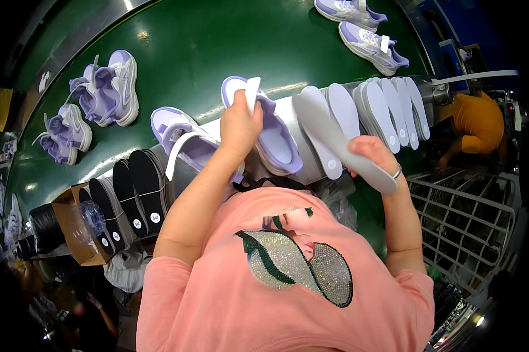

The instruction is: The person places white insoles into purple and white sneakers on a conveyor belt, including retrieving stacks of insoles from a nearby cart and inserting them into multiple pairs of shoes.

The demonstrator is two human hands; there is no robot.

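Observation:
My left hand (238,126) grips the white tongue of a lavender and white sneaker (270,132) that lies at the near edge of the green conveyor belt (205,41). A second lavender sneaker (185,138) lies just left of it. My right hand (377,154) holds a grey-white insole (335,138) by its heel end, its toe slanting up and left toward the sneaker. White insoles (387,108) stand in a row to the right, and black insoles (132,196) stand in a row to the left.
More lavender sneakers lie on the belt: a pair at far left (109,88), another (65,132) lower left, two at top right (367,35). A cardboard box (71,234) sits lower left. A white wire rack (464,217) stands at right. A person in an orange shirt (478,120) works beyond.

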